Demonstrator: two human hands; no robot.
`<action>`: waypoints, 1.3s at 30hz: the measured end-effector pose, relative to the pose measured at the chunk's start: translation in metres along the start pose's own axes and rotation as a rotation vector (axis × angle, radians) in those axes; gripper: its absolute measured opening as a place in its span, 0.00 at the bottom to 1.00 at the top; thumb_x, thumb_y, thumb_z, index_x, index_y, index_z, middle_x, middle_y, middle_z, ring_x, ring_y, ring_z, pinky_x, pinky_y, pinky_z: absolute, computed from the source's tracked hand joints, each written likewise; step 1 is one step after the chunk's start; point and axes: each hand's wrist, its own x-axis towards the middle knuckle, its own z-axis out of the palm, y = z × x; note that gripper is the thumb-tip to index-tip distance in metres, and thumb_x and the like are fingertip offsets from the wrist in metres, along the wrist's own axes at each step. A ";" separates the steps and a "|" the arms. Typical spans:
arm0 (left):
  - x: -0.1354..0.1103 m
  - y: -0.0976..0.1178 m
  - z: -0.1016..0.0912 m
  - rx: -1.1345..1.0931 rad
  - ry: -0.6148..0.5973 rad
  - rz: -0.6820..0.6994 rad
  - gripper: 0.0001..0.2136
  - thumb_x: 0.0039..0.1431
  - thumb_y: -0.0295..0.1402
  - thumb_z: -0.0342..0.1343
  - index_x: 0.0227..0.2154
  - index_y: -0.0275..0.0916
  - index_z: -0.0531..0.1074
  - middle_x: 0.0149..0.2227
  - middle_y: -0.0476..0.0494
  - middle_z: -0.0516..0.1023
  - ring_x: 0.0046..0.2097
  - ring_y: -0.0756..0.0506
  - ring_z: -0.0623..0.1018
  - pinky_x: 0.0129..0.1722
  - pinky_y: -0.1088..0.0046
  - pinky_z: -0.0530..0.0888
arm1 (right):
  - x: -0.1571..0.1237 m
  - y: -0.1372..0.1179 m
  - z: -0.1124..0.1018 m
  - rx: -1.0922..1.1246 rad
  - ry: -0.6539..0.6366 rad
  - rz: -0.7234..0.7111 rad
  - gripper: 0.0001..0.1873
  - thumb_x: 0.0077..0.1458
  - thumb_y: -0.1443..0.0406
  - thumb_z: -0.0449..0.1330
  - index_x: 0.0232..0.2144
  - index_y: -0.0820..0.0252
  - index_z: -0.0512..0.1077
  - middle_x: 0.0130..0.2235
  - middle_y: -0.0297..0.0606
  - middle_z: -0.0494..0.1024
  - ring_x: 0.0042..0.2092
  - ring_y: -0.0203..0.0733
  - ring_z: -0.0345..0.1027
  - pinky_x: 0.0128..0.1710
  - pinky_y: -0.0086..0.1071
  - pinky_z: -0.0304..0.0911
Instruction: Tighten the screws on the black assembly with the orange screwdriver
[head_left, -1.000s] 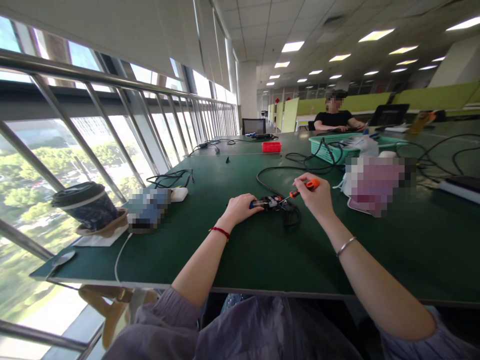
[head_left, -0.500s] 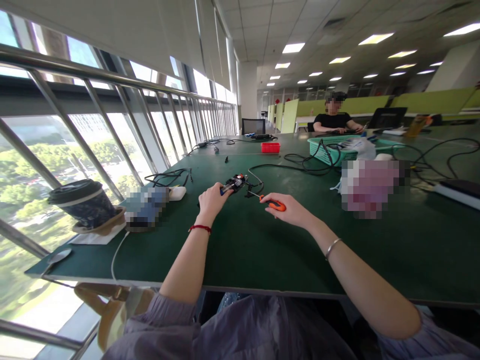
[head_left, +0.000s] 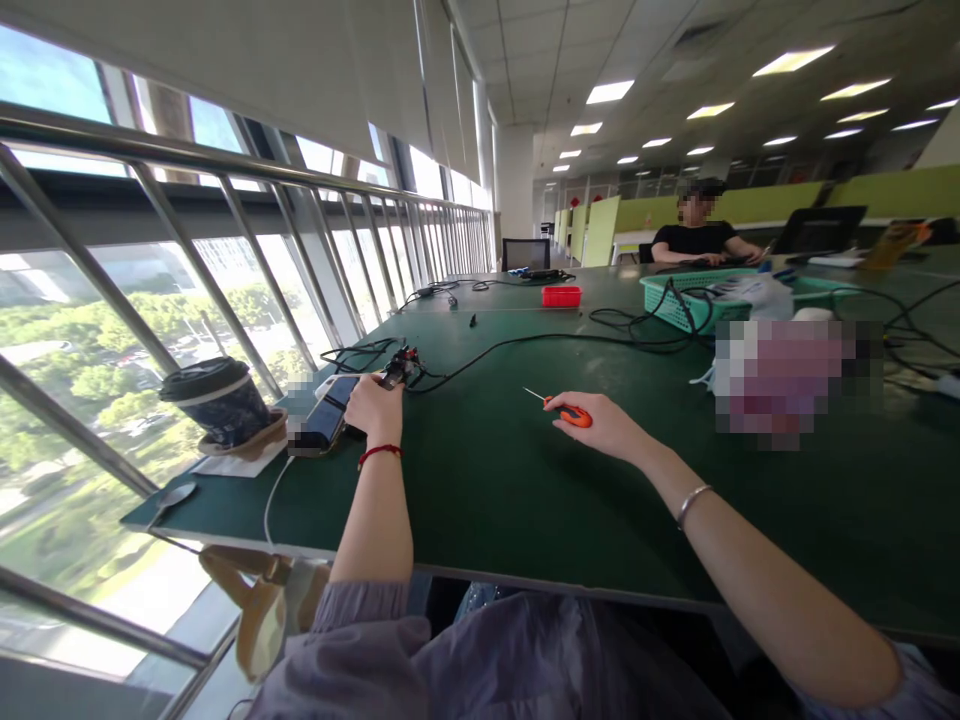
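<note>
My left hand (head_left: 375, 405) is closed around a small black electronic part (head_left: 400, 364) with red bits and a black cable (head_left: 525, 342) trailing from it, held at the left side of the green table (head_left: 525, 480) right beside a phone (head_left: 326, 423). My right hand (head_left: 600, 425) rests on the table near the middle, gripping an orange-handled screwdriver (head_left: 571, 414) whose thin metal tip points left, away from the part.
A lidded dark paper cup (head_left: 217, 400) on a napkin stands at the table's left edge by the window railing. A pixelated pink object (head_left: 780, 385), a teal basket (head_left: 690, 300) with cables, a red box (head_left: 561, 296) and a seated person (head_left: 697, 235) lie farther back.
My left hand carried the part leftward across the table, from the middle to beside the phone, dragging the cable. My right hand lowered the screwdriver away from the part and rests on the table.
</note>
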 end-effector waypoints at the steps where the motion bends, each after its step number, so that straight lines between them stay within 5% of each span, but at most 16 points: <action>1: 0.001 -0.002 0.002 0.000 0.021 0.018 0.17 0.53 0.40 0.61 0.46 0.41 0.73 0.45 0.36 0.78 0.48 0.33 0.77 0.44 0.58 0.71 | 0.000 0.000 0.000 0.001 -0.002 0.003 0.16 0.53 0.58 0.58 0.44 0.53 0.74 0.48 0.38 0.76 0.40 0.43 0.72 0.44 0.43 0.68; 5: -0.001 -0.003 0.021 0.068 0.156 0.139 0.11 0.57 0.32 0.55 0.44 0.39 0.71 0.47 0.39 0.76 0.49 0.36 0.75 0.48 0.58 0.69 | -0.001 -0.001 0.000 -0.007 -0.020 0.016 0.16 0.53 0.58 0.57 0.44 0.52 0.74 0.48 0.37 0.76 0.40 0.42 0.72 0.44 0.43 0.67; 10: -0.005 -0.003 0.042 0.169 0.180 0.239 0.13 0.59 0.24 0.48 0.44 0.39 0.69 0.48 0.37 0.72 0.50 0.37 0.72 0.47 0.59 0.67 | 0.000 0.001 0.001 -0.023 -0.023 0.014 0.16 0.53 0.59 0.58 0.44 0.52 0.75 0.47 0.37 0.77 0.39 0.41 0.72 0.43 0.42 0.68; 18: -0.002 -0.005 0.042 0.128 0.253 0.243 0.15 0.56 0.21 0.46 0.44 0.38 0.71 0.47 0.36 0.71 0.50 0.35 0.70 0.48 0.57 0.65 | 0.002 0.008 0.004 -0.026 0.021 0.009 0.15 0.54 0.61 0.57 0.45 0.50 0.73 0.43 0.35 0.79 0.37 0.41 0.73 0.40 0.38 0.69; 22: -0.002 -0.001 0.039 0.038 0.347 0.326 0.15 0.57 0.22 0.46 0.43 0.37 0.72 0.46 0.35 0.71 0.49 0.34 0.69 0.49 0.55 0.63 | 0.005 0.015 0.005 -0.108 0.129 0.040 0.13 0.54 0.60 0.57 0.43 0.51 0.72 0.43 0.36 0.79 0.38 0.44 0.74 0.40 0.41 0.68; 26: -0.012 0.016 0.038 -0.057 0.378 0.551 0.15 0.57 0.22 0.47 0.45 0.37 0.73 0.46 0.35 0.72 0.50 0.34 0.69 0.50 0.54 0.62 | 0.010 0.022 0.003 -0.079 0.387 0.110 0.13 0.54 0.64 0.55 0.43 0.54 0.71 0.42 0.39 0.78 0.42 0.46 0.73 0.44 0.42 0.68; 30: -0.044 0.045 0.041 -0.146 0.228 0.957 0.15 0.56 0.22 0.50 0.45 0.38 0.73 0.46 0.38 0.74 0.49 0.37 0.71 0.51 0.57 0.63 | 0.011 0.029 -0.004 -0.004 0.590 0.086 0.14 0.53 0.63 0.55 0.43 0.55 0.70 0.42 0.41 0.78 0.44 0.47 0.72 0.46 0.43 0.67; 34: -0.092 0.078 0.051 -0.294 -0.079 1.377 0.14 0.59 0.26 0.53 0.48 0.41 0.71 0.46 0.44 0.76 0.48 0.43 0.73 0.56 0.62 0.63 | 0.010 0.036 -0.013 0.034 0.736 0.088 0.14 0.53 0.60 0.55 0.42 0.56 0.70 0.42 0.42 0.79 0.44 0.47 0.73 0.47 0.43 0.66; 39: -0.128 0.098 0.065 -0.281 -0.308 1.525 0.14 0.63 0.35 0.53 0.50 0.39 0.68 0.46 0.43 0.77 0.49 0.44 0.74 0.57 0.64 0.65 | 0.009 0.052 -0.020 0.047 0.656 0.224 0.14 0.53 0.60 0.54 0.40 0.57 0.72 0.40 0.41 0.79 0.39 0.45 0.73 0.44 0.39 0.67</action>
